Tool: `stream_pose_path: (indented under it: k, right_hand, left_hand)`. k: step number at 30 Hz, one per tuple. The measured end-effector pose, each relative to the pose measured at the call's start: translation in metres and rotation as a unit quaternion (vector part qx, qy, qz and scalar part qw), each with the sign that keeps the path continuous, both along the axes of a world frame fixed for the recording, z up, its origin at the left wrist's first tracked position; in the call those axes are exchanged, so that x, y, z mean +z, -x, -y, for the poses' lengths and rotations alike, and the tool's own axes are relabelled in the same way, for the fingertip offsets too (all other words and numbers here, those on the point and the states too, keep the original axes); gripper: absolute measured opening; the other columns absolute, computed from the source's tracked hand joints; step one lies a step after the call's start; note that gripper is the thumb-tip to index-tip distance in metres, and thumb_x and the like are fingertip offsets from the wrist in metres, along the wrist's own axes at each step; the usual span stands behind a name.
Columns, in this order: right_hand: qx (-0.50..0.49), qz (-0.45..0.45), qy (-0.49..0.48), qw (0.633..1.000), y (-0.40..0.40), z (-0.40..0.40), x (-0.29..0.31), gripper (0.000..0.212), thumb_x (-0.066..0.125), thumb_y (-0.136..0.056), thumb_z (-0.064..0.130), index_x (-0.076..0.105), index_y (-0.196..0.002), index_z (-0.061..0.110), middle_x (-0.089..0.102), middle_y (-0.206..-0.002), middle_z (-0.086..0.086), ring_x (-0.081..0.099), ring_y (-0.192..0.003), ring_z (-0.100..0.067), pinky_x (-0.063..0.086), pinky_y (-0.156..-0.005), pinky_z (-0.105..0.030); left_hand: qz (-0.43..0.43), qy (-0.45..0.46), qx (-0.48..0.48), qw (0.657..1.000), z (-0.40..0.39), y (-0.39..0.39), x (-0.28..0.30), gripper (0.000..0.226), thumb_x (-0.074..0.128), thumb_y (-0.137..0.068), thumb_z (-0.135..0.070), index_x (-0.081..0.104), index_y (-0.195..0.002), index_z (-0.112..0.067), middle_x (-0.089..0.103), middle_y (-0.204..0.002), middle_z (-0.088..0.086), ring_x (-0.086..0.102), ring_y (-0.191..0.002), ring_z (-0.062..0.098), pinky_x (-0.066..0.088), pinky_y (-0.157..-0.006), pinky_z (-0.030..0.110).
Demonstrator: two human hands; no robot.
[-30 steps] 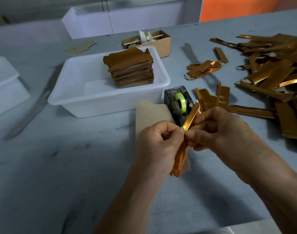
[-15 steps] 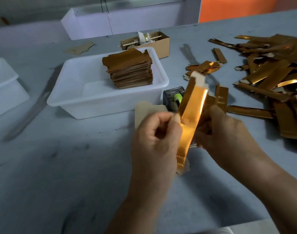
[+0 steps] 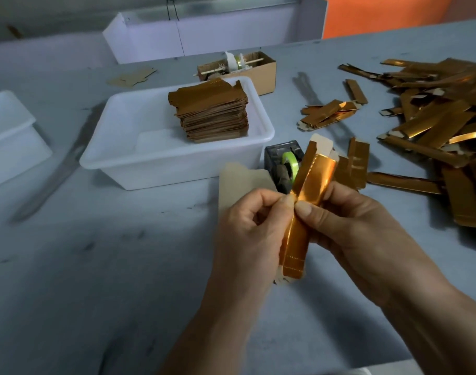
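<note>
A long, narrow gold-foil carton blank (image 3: 310,196) is held upright above the table between both hands, partly folded along its length. My left hand (image 3: 253,226) pinches its left edge with thumb and forefinger. My right hand (image 3: 347,220) grips its right side, thumb pressed on the front face. The lower end of the blank shows below the hands. Right behind it stands a dark tape dispenser (image 3: 282,163) with a green roll.
A white tub (image 3: 117,158) holds a stack of flat gold blanks (image 3: 212,115). A pile of folded gold cartons (image 3: 442,120) covers the right of the grey table. A brown cardboard box (image 3: 261,69) sits behind the tub, a flat beige card (image 3: 239,177) under my hands.
The blank has turned from edge-on to showing its broad gold face. Both thumbs have come together at its middle, and its sides are folded further in.
</note>
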State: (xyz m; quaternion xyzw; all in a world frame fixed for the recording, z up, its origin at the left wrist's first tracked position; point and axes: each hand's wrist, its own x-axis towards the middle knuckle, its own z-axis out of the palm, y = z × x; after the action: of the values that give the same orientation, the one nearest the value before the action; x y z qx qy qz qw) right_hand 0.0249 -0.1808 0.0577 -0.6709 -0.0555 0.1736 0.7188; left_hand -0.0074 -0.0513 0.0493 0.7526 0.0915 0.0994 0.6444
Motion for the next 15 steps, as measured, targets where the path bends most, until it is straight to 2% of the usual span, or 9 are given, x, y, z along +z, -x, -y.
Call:
stream_pose_path:
  k: [4,7,9,11,12,13,15]
  right_hand:
    - [0.024,0.016,0.059,0.998,-0.005,0.003,-0.002,0.027,0.059,-0.073,0.026,0.069,-0.095,0.013,0.073,-0.091,-0.005,0.07,-0.086,-0.015,0.057,-0.075,-0.028]
    - [0.042,0.001,0.076,0.996,-0.014,0.011,-0.001,0.025,0.057,-0.074,0.024,0.069,-0.095,0.016,0.073,-0.09,-0.001,0.07,-0.086,-0.013,0.052,-0.077,-0.028]
    - [0.042,-0.016,0.076,0.996,-0.024,0.018,0.005,0.022,0.056,-0.076,0.022,0.067,-0.095,0.018,0.073,-0.088,0.001,0.07,-0.084,-0.012,0.05,-0.076,-0.029]
    - [-0.005,0.006,0.119,0.993,-0.037,0.026,0.01,0.013,0.055,-0.086,0.019,0.064,-0.09,0.027,0.073,-0.085,0.004,0.069,-0.082,-0.012,0.048,-0.073,-0.027]
    - [-0.04,0.024,0.14,0.989,-0.045,0.031,0.013,0.014,0.054,-0.089,0.018,0.062,-0.088,0.03,0.071,-0.084,0.005,0.068,-0.082,-0.013,0.048,-0.071,-0.026]
    - [-0.069,0.042,0.153,0.985,-0.053,0.036,0.016,0.014,0.054,-0.09,0.019,0.059,-0.088,0.033,0.07,-0.082,0.007,0.068,-0.081,-0.011,0.048,-0.07,-0.025]
    - [-0.116,0.069,0.174,0.975,-0.07,0.043,0.02,0.016,0.055,-0.091,0.022,0.056,-0.098,0.036,0.067,-0.077,0.012,0.067,-0.076,-0.007,0.047,-0.065,-0.022]
  left_hand:
    - [-0.048,0.037,-0.01,0.998,-0.008,-0.001,-0.001,0.022,0.061,-0.09,-0.027,0.068,-0.074,-0.014,0.061,-0.061,0.004,0.057,-0.055,0.009,0.046,-0.048,0.017]
    - [-0.072,0.021,-0.029,0.997,-0.012,-0.005,0.003,0.026,0.057,-0.092,-0.03,0.071,-0.076,-0.015,0.069,-0.066,0.001,0.064,-0.06,0.01,0.051,-0.052,0.02]
    - [-0.033,-0.113,0.02,0.993,-0.017,-0.007,0.003,0.027,0.056,-0.091,-0.038,0.07,-0.076,-0.021,0.07,-0.072,-0.004,0.066,-0.064,0.008,0.053,-0.054,0.019]
    - [0.013,-0.291,0.12,0.949,-0.028,-0.009,0.002,0.026,0.058,-0.088,-0.044,0.068,-0.084,-0.02,0.066,-0.077,-0.003,0.062,-0.071,0.012,0.052,-0.059,0.027]
    - [0.007,-0.357,0.154,0.921,-0.034,-0.01,0.001,0.03,0.059,-0.086,-0.047,0.067,-0.094,-0.018,0.063,-0.087,-0.004,0.059,-0.081,0.014,0.047,-0.064,0.029]
    - [-0.025,-0.392,0.167,0.904,-0.041,-0.011,-0.003,0.039,0.059,-0.085,-0.051,0.063,-0.104,-0.017,0.059,-0.097,-0.003,0.054,-0.09,0.016,0.041,-0.069,0.03]
    - [-0.109,-0.389,0.153,0.902,-0.05,-0.014,-0.012,0.049,0.063,-0.081,-0.054,0.056,-0.112,-0.017,0.05,-0.103,-0.002,0.049,-0.098,0.017,0.036,-0.073,0.029]
